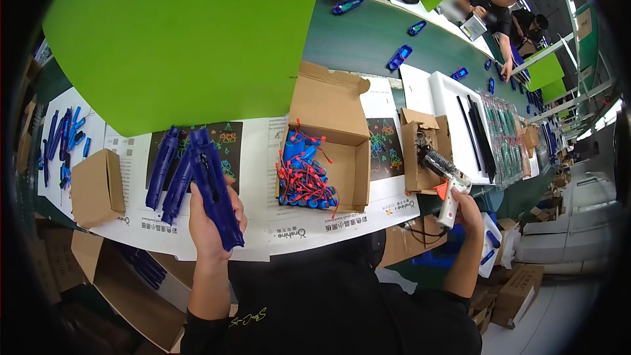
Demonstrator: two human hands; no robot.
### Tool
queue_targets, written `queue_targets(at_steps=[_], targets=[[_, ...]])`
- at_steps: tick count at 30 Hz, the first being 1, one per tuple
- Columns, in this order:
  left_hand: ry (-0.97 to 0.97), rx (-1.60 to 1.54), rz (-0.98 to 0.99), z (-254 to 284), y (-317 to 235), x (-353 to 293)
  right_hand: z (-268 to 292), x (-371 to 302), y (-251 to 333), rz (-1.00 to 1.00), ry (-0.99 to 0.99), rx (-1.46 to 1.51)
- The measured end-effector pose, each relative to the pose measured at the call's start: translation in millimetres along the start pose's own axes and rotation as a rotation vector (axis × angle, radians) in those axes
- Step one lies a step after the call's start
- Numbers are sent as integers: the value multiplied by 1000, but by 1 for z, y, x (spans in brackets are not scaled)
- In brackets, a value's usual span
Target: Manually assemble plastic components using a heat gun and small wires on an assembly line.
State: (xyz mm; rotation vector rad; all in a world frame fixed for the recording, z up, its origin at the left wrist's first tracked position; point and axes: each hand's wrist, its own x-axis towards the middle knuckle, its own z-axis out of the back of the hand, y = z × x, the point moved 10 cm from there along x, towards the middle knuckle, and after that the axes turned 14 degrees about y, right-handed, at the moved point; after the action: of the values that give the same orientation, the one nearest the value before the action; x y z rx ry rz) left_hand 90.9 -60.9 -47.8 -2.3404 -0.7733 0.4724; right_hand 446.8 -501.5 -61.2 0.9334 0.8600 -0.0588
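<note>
My left hand [209, 225] is closed round a long dark-blue plastic housing [215, 187], tilted over the paper-covered bench. Two similar blue housings [172, 187] lie just left of it on a dark printed sheet. On the right, my right hand [468, 209] grips a white glue gun [449, 201] with an orange trigger. Its dark nozzle end points into a small cardboard box [411, 169]. Between my hands stands an open cardboard box [360, 171] with blue cylindrical cells [299, 151] and red wires at its left side.
A tall green panel [184, 39] stands behind the bench. At left are loose blue parts [66, 131] and a small carton [98, 184]. A white foam tray [453, 125] with black strips and green circuit boards [505, 138] lie right. Beyond, co-workers sit along a green conveyor [368, 39] carrying blue housings.
</note>
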Motion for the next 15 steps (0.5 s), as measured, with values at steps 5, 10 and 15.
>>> queue_targets(at_steps=[5,10,15], targets=[[57,57,26,-9,6,1,18,-47,76,22,-253,-581],[68,64,87,-19,22,10,-222,-96,218,1020,117,-1006],[111,134,109,-37,23,8,-365,-52,205,1433,471,-1312]])
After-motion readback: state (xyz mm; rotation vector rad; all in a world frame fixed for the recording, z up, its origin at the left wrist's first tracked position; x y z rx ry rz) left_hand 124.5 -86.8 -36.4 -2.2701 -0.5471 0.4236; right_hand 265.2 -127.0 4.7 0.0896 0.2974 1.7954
